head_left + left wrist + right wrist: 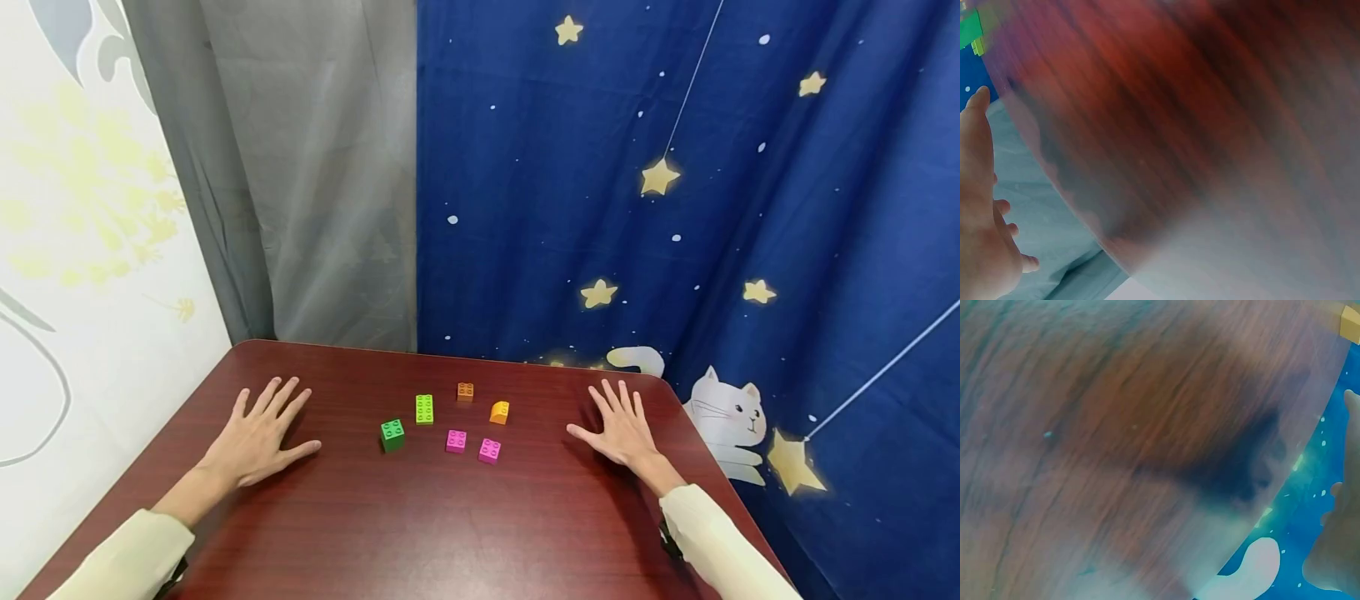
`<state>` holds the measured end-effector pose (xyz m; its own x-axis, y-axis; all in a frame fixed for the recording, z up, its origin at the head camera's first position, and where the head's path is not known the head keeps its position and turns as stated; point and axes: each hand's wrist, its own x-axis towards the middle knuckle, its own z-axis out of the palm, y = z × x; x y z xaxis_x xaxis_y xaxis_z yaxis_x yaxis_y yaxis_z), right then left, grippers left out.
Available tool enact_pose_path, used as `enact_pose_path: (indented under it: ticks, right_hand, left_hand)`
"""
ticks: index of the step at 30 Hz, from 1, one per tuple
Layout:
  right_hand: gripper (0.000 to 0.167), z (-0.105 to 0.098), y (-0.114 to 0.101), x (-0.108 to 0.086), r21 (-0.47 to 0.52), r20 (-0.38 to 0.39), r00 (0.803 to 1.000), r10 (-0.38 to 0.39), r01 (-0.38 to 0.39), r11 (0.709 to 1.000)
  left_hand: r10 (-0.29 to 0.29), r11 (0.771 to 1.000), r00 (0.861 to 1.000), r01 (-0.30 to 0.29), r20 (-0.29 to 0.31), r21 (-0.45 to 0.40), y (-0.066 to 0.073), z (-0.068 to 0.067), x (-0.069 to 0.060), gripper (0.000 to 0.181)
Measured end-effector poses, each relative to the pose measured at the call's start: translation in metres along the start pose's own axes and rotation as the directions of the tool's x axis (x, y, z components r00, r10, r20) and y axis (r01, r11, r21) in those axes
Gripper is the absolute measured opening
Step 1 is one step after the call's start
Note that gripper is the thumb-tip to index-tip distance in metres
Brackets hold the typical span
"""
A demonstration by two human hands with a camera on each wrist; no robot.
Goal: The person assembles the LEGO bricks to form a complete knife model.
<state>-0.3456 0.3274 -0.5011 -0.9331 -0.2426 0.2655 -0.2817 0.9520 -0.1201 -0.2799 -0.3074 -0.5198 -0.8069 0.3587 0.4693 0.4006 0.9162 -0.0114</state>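
My left hand is spread, palm down, on the left of the table, fingers straight and holding nothing. On the right, my right hand is spread the same way, also holding nothing. Between them lie toy bricks: a dark green brick, nearest the left hand, a lime green brick, an orange-brown brick, a yellow brick with a curved side, a magenta brick and another magenta brick. No brick touches a hand. The left wrist view shows the thumb and some fingertips.
The dark red wooden table has rounded far corners. A grey curtain and a blue star-patterned curtain hang behind it. A pale patterned wall stands to the left.
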Motion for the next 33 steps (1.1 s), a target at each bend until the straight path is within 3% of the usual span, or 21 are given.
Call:
enact_pose_path:
  ticks: [33]
  right_hand:
    - [0.102,-0.007,-0.063,0.045,0.037,0.037,0.997,-0.061,0.060,0.998]
  left_hand:
    - [0.055,0.997,0.998,-0.055,-0.005,-0.056,0.038,0.003,0.023,0.090]
